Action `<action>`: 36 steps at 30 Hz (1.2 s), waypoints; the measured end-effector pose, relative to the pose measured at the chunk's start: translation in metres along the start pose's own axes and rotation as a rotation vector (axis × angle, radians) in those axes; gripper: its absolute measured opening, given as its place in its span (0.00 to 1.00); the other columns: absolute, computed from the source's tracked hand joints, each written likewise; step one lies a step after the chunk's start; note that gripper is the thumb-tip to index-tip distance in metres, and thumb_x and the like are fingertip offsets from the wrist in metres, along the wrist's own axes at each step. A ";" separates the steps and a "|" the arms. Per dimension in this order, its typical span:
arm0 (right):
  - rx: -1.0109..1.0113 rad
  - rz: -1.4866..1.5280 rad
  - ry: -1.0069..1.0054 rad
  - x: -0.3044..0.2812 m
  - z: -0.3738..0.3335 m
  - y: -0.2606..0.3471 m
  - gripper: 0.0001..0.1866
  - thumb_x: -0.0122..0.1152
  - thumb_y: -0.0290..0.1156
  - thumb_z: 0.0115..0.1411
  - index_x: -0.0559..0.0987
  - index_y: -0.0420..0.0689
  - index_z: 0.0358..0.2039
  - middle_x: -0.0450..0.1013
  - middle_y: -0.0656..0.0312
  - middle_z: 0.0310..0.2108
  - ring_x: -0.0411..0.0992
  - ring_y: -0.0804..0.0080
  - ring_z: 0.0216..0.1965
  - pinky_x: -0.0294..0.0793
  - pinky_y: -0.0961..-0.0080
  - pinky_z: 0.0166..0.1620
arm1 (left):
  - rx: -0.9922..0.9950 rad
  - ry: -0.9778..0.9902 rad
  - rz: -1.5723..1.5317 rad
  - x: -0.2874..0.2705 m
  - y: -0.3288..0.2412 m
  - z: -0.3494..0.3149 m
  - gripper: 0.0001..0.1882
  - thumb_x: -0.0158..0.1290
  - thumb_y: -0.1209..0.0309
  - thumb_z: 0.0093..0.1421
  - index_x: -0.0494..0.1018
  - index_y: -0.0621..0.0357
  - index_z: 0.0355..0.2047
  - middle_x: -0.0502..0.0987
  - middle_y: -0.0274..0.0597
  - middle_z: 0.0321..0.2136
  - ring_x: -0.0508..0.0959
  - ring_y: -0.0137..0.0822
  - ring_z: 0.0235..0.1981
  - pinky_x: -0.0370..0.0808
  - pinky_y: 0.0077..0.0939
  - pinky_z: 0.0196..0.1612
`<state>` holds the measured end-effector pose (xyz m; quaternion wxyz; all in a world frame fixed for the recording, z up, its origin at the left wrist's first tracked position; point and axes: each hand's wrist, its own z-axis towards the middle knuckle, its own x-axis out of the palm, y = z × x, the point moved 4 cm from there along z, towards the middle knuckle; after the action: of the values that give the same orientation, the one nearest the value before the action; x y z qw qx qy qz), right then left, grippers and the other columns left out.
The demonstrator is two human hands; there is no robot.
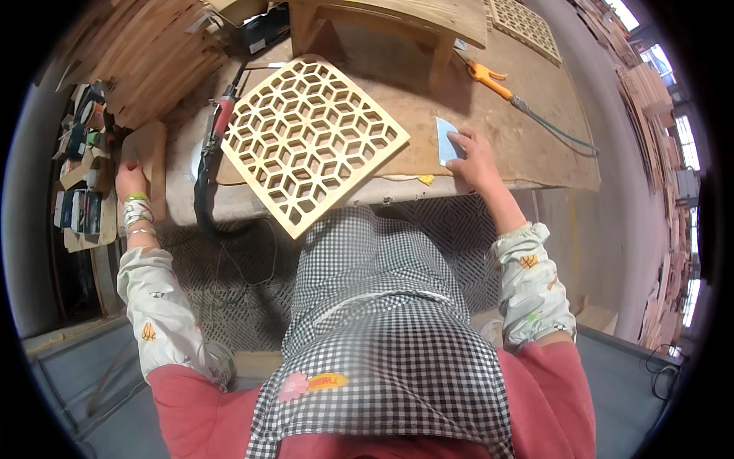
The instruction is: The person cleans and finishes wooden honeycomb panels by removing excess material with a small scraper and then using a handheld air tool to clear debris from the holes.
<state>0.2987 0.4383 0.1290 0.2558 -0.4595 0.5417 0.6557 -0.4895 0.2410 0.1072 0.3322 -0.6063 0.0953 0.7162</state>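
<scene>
A square wooden lattice panel (306,126) with hexagon and diamond cut-outs lies at an angle on the worktable, its near corner jutting past the front edge. To its right, my right hand (475,161) has thumb and fingers closed on the edge of a thin light-blue sheet (446,143), possibly sandpaper. Far to the left, my left hand (131,182) is beside a wooden board (155,157) with its fingers curled. Whatever those fingers hold, if anything, is too small to make out.
A red-and-black power tool (222,115) with a thick black hose lies along the panel's left side. Behind stands a wooden stool-like bench (390,19). An orange air gun (489,79) with a green hose is at right. Another lattice panel (526,29) lies farther back; stacked boxes (82,164) stand left.
</scene>
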 end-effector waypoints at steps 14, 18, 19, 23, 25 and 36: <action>-0.133 0.139 -0.033 -0.002 -0.001 -0.010 0.32 0.76 0.35 0.43 0.82 0.48 0.53 0.71 0.56 0.55 0.68 0.56 0.57 0.70 0.64 0.61 | 0.151 0.602 -1.372 -0.103 -0.247 -0.253 0.06 0.49 0.69 0.71 0.69 0.53 0.45 0.78 0.36 0.28 0.80 0.25 0.28 0.70 0.13 0.25; -0.224 0.124 -0.019 -0.001 -0.011 0.004 0.31 0.76 0.35 0.43 0.82 0.47 0.52 0.71 0.56 0.55 0.69 0.56 0.56 0.71 0.64 0.59 | 0.017 1.123 -1.353 -0.068 -0.331 -0.381 0.07 0.48 0.68 0.71 0.70 0.54 0.46 0.73 0.29 0.24 0.69 0.19 0.19 0.62 0.12 0.19; -0.245 0.112 -0.038 0.000 -0.015 0.006 0.32 0.76 0.35 0.43 0.82 0.47 0.52 0.71 0.55 0.54 0.70 0.56 0.55 0.71 0.64 0.59 | 0.067 1.220 -1.375 -0.050 -0.344 -0.402 0.07 0.48 0.67 0.71 0.70 0.54 0.46 0.73 0.28 0.24 0.68 0.19 0.20 0.62 0.12 0.20; -0.289 0.210 -0.062 0.011 -0.032 0.005 0.31 0.76 0.31 0.41 0.82 0.46 0.51 0.71 0.53 0.54 0.69 0.53 0.55 0.70 0.61 0.59 | -0.049 1.242 -1.337 -0.007 -0.379 -0.454 0.08 0.47 0.64 0.73 0.70 0.52 0.46 0.73 0.27 0.24 0.67 0.18 0.20 0.62 0.12 0.21; -0.351 0.185 -0.085 0.016 -0.048 0.012 0.32 0.77 0.30 0.41 0.82 0.46 0.51 0.71 0.53 0.54 0.68 0.53 0.56 0.69 0.60 0.59 | -0.066 1.186 -1.277 0.004 -0.381 -0.469 0.08 0.46 0.64 0.73 0.70 0.53 0.45 0.73 0.28 0.22 0.68 0.18 0.18 0.62 0.12 0.19; -0.484 0.114 -0.166 0.021 -0.073 0.018 0.37 0.79 0.36 0.40 0.80 0.49 0.55 0.71 0.56 0.55 0.67 0.54 0.56 0.66 0.58 0.59 | 0.101 1.012 -1.066 0.045 -0.369 -0.502 0.15 0.46 0.63 0.73 0.74 0.60 0.35 0.70 0.29 0.21 0.65 0.20 0.19 0.63 0.17 0.24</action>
<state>0.2977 0.3610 0.1197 0.1448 -0.4209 0.3713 0.8149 0.1309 0.2668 0.0396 0.5783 -0.8105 -0.0379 0.0847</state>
